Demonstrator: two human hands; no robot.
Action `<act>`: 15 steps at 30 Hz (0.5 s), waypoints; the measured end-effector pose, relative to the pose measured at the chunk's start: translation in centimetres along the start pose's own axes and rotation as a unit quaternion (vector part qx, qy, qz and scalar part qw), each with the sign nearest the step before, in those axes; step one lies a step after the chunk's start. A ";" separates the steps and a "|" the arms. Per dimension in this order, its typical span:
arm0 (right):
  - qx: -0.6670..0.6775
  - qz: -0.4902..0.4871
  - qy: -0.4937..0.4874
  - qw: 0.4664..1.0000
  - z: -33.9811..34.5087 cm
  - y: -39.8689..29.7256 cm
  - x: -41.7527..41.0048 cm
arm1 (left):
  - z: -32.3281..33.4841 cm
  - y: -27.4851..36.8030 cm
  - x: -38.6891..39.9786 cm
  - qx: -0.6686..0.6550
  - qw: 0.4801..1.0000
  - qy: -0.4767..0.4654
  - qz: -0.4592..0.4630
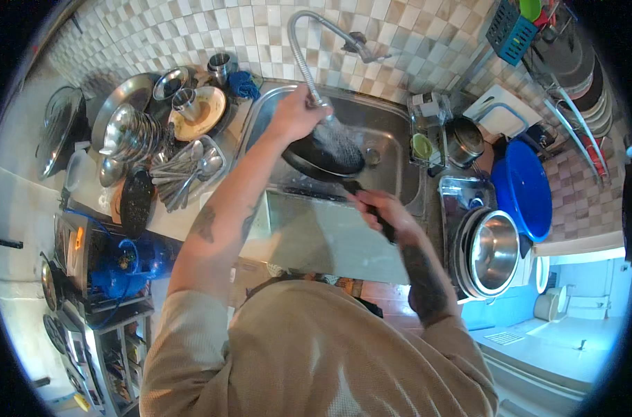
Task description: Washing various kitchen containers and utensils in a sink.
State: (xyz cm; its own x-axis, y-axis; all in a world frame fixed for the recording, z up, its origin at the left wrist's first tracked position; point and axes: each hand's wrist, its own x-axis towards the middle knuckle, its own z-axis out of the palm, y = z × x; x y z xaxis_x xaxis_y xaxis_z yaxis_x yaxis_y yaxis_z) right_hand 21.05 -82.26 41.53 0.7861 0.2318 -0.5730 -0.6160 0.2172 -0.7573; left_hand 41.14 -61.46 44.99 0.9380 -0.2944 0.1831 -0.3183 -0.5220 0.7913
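Observation:
My left hand (298, 115) grips the spray head of a flexible metal faucet (296, 44), and water sprays down from it. Under the spray, a black frying pan (316, 159) is tilted over the stainless steel sink (394, 133). Its black handle (381, 221) is held in my right hand (383, 208), near the sink's front edge. Water splashes hide part of the pan's inner surface. The drain (372, 156) shows to the right of the pan.
Left of the sink are a container of spoons and forks (191, 169), stacked metal bowls (131, 130) and a plate (211, 112) with a metal cup on it. On the right are a wire rack (428, 148), a blue basin (534, 193) and nested steel bowls (495, 255).

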 end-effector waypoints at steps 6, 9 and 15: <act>-0.145 -0.157 -0.003 0.977 -2.9 3.1 4.8 | -1.2 1.6 0.3 -0.002 0.991 -0.059 -0.119; 0.007 -0.046 0.049 0.998 -0.9 1.3 4.8 | 0.5 0.1 0.0 0.037 0.998 0.022 -0.043; -0.099 -0.048 0.056 0.992 -3.2 1.6 2.1 | 0.5 -1.1 -0.3 0.019 0.999 0.004 -0.028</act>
State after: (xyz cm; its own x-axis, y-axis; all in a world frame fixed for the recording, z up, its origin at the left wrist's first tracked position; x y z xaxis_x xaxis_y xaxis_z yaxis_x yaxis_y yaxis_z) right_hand 21.84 -84.47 38.11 0.8479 0.1093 -0.5188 -0.5253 0.0397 -0.8500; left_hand 41.16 -61.16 43.80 0.9556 -0.2573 0.1439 -0.2699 -0.5672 0.7781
